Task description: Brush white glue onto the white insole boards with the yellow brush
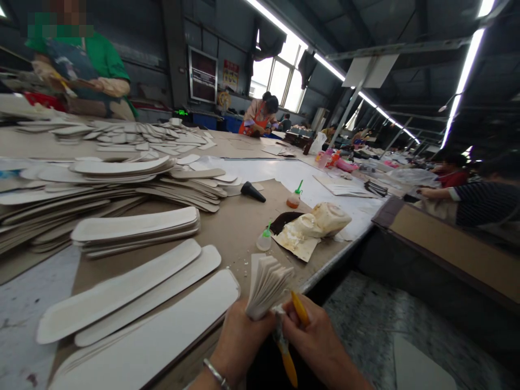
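Observation:
My left hand [245, 336], with a silver bangle at the wrist, is closed around a fanned bundle of thin off-white strips [268, 281]. Close beside it, my right hand [311, 330] is closed on a yellow-handled tool [299, 307]. A second yellow length points down below the fingers, and the tool's working end is hidden, so its kind does not show. Whitish residue coats the part between the hands. Left of my hands lie long white rounded panels [162, 330]. Just beyond the bundle stands a small clear squeeze bottle [264, 238] with a green nozzle.
Glue-crusted container [325, 219], amber bottle [293, 200] and black cone-shaped object [252, 192] share the brown board. Stacked panels [134, 225] crowd the left. The table edge [337, 257] runs along the right. Co-workers [260, 116] work farther off; one in green [109, 57] stands across the table.

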{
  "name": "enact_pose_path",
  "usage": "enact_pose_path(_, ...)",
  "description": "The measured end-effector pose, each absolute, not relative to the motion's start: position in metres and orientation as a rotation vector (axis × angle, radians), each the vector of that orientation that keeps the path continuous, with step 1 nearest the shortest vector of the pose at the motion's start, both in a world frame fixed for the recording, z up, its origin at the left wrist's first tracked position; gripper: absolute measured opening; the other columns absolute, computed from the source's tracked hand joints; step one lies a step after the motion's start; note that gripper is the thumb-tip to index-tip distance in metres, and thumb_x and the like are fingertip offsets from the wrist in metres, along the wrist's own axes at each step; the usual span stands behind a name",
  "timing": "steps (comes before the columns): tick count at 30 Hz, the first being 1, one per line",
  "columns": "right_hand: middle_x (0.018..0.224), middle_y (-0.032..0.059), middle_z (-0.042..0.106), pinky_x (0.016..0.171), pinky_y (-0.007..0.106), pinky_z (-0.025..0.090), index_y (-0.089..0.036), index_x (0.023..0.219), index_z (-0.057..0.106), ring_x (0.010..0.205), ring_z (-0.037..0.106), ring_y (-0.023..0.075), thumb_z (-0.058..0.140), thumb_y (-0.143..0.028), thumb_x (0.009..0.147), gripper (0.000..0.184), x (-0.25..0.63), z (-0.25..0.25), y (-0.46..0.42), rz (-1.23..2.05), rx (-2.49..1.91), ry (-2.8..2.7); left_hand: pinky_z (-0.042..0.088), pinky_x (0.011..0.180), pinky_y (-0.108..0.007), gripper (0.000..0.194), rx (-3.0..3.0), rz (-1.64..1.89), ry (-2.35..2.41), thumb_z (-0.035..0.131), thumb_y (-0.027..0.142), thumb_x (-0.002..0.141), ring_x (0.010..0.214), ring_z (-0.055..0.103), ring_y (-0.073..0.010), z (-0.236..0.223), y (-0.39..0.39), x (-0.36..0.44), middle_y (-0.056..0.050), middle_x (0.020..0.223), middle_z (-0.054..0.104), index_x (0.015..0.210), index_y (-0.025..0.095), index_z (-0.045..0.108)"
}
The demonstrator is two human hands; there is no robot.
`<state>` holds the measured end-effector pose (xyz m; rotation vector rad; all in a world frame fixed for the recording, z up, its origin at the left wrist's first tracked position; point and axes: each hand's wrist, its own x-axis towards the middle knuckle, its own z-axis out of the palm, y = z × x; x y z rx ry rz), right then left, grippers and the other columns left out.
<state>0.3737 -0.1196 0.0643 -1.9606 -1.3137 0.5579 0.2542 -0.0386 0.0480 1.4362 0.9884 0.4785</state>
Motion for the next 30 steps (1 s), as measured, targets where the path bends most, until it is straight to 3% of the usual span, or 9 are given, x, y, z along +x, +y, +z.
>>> enact_pose_path(5,0.053,-0.0070,0.037,0.050,0.020,0.034,-0.018,0.064,0.049,0.051,0.035,0.0085,0.054,-0.030,0.070,0.014,0.378,0.071,-0.114,0.804,-1.893,-1.134,0.028,0.049,-0.023,0.018,1.380,0.401,0.822,0.055,0.031,0.064,0.051,0.031,-0.0092,0.051,-0.035,0.245,0.006,0.051,0.039,0.055,0.017,0.049)
enact_pose_path(11,0.052,-0.0075,0.035,0.050,0.020,0.033,-0.018,0.064,0.050,0.050,0.033,0.0081,0.056,-0.034,0.070,0.018,0.379,0.069,-0.112,0.892,-1.828,-1.089,0.034,0.051,-0.022,0.012,1.288,0.474,0.889,0.059,0.026,0.059,0.054,0.039,-0.0105,0.058,-0.038,0.242,0.004,0.054,0.049,0.060,0.014,0.056)
enact_pose_path(19,0.054,-0.0062,0.038,0.051,0.021,0.035,-0.017,0.065,0.052,0.052,0.036,0.0091,0.054,-0.037,0.072,0.021,0.372,0.072,-0.118,0.783,-1.881,-1.148,0.029,0.044,-0.021,0.021,1.232,0.534,1.055,0.067,0.027,0.053,0.048,0.034,-0.0084,0.051,-0.041,0.251,0.006,0.044,0.042,0.047,0.016,0.050)
enact_pose_path(30,0.053,-0.0054,0.042,0.050,0.021,0.037,-0.017,0.065,0.054,0.051,0.040,0.0091,0.061,-0.043,0.067,0.027,0.378,0.049,-0.127,0.818,-1.817,-0.836,0.028,0.043,-0.022,0.018,1.212,0.515,1.013,0.064,0.024,0.056,0.044,0.034,-0.0085,0.047,-0.042,0.257,0.007,0.038,0.039,0.048,0.017,0.050)
